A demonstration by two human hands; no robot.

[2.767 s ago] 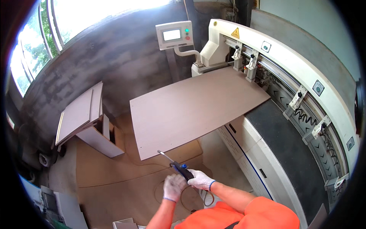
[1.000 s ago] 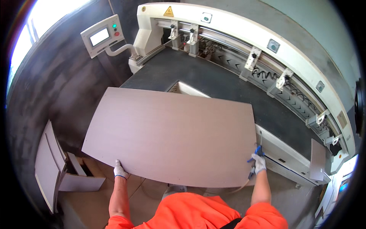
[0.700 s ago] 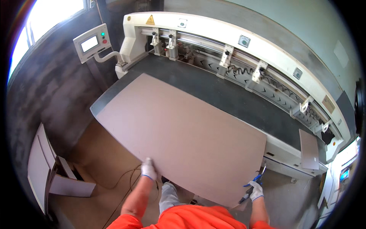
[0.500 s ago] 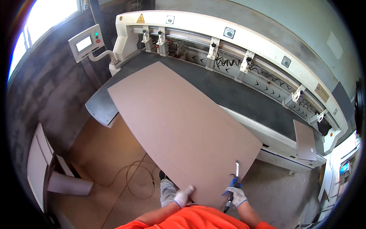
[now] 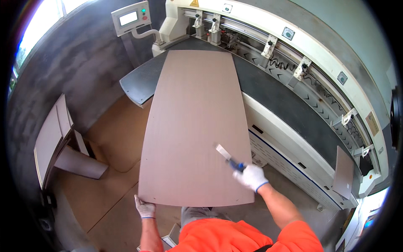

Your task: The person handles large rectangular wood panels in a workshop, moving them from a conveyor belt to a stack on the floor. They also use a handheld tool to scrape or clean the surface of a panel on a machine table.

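Observation:
A large brownish-grey flat panel point(image 5: 195, 122) lies with its far end on the dark machine bed point(image 5: 289, 105), and its near end juts out toward me. At the panel's near left corner my left hand point(image 5: 145, 207), in a white glove, is closed on the edge; its fingers under the board are hidden. My right hand point(image 5: 252, 178), also gloved, is wrapped round a blue and black air blow gun point(image 5: 237, 165) above the near right part of the panel. The gun's silver nozzle points away and to the left; its handle is mostly covered by the hand.
A long white machine beam point(image 5: 310, 25) with several clamps spans the back. A control panel point(image 5: 129, 18) stands far left. A smaller board point(image 5: 343, 172) rests at the bed's right end. Boards point(image 5: 53, 136) lean in a stack at left, and a thin hose point(image 5: 126, 170) lies on the floor.
The panel has swung round to point nearly straight away from me. My left hand has moved left to its corner. My right hand has raised the blow gun forward over the board.

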